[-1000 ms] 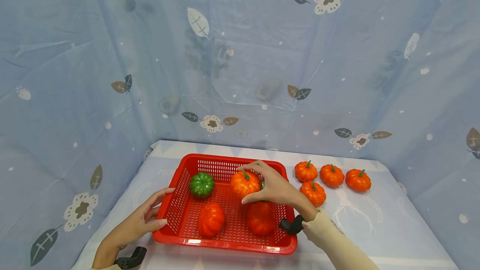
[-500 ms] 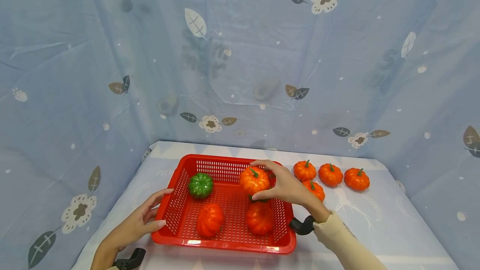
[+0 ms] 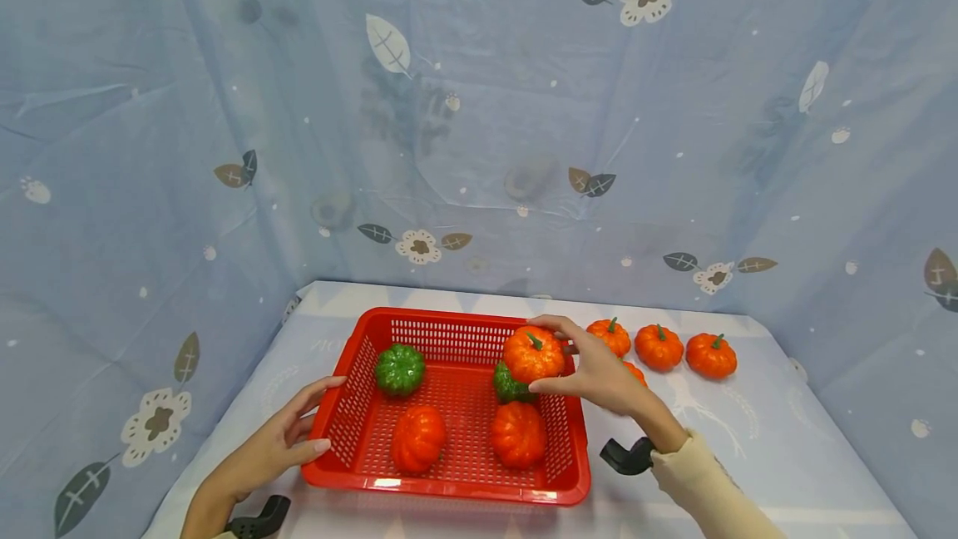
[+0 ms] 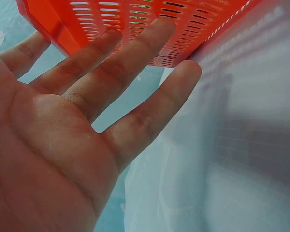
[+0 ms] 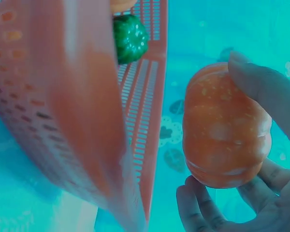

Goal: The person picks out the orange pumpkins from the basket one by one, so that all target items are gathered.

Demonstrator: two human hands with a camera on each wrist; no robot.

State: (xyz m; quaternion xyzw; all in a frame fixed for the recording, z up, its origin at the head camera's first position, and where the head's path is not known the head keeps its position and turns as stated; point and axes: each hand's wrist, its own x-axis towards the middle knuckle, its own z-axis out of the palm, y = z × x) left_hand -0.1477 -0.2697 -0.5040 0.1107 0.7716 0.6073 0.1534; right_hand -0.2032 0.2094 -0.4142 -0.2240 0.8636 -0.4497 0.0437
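My right hand holds a small orange pumpkin with a green stem, thumb and fingers round its sides. It is raised over the right side of the red plastic basket. In the right wrist view the gripped pumpkin appears beside the basket wall. My left hand touches the basket's left side, its fingers straight against the slotted outer wall in the left wrist view. Inside the basket lie a green pumpkin, a second green one partly hidden, and two reddish-orange pumpkins, left and right.
Right of the basket, several orange pumpkins stand on the pale patterned tablecloth, among them the rightmost pumpkin and a middle one. My right arm partly hides another. A blue printed curtain encloses the back and sides.
My right hand has carried the orange pumpkin rightward across the basket toward its right rim, uncovering more of the second green pumpkin. My left hand stays at the basket's left side.
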